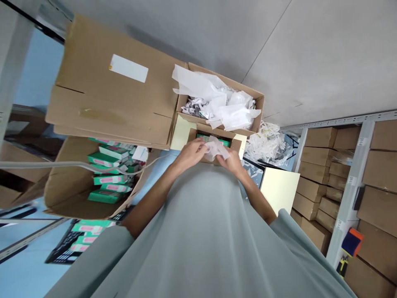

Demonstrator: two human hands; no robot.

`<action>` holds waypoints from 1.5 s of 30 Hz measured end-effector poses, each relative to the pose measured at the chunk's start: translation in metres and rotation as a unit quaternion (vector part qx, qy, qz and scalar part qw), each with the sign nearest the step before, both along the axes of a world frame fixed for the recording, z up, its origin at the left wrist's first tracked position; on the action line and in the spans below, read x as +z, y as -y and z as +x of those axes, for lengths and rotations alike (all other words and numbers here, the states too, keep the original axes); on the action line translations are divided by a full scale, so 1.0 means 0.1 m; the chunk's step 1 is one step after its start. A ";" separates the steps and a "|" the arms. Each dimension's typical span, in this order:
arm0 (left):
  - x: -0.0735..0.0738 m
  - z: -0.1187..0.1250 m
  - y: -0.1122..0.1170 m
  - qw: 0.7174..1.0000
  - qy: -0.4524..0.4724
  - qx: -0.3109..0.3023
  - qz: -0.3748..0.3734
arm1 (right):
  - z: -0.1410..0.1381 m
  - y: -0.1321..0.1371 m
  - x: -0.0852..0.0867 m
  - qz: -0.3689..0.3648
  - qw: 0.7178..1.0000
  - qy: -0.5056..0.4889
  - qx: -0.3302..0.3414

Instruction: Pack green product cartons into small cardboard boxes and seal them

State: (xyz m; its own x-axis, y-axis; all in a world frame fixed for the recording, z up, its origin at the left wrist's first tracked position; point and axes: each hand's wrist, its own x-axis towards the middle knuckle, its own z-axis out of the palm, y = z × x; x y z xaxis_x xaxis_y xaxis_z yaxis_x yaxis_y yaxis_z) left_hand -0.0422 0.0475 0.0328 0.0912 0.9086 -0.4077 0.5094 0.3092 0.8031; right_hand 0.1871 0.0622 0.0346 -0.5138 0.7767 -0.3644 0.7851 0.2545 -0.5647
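Note:
A crumpled piece of thin white paper (214, 148) is stretched between my two hands, close in front of my body. My left hand (192, 151) pinches its left side, and my right hand (232, 160) grips its lower right edge. Right behind and below the paper sits a small open cardboard box (214, 132), with part of a green box (224, 142) showing inside. Both hands hover over this cardboard box, which hides partly behind them. What else lies under the paper is hidden.
Beyond stands a carton (259, 108) heaped with white paper sheets (231, 109). At left, a large carton (66, 182) holds several green boxes (107, 196); a cable (71, 164) crosses it. A black crate (58, 250) sits below. Shredded paper (268, 142) and shelves of cartons (313, 156) are right.

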 end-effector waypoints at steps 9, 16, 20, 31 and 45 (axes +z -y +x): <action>-0.61 0.11 -0.15 0.980 -0.173 -0.092 0.019 | -0.15 -0.32 -0.38 -0.083 0.973 0.149 -0.158; -0.90 0.22 -0.26 0.973 -0.163 -0.160 0.019 | -0.18 -0.21 -0.33 -0.052 0.993 0.080 -0.063; -0.95 0.21 -0.26 0.976 -0.153 -0.155 0.019 | -0.27 -0.25 -0.44 -0.049 0.983 0.179 -0.008; -0.88 0.24 -0.14 0.968 -0.210 -0.137 0.005 | -0.15 -0.23 -0.40 -0.018 0.962 0.272 -0.001; -0.95 0.31 -0.25 0.970 -0.177 -0.158 0.056 | -0.19 -0.27 -0.61 -0.035 0.991 0.120 0.049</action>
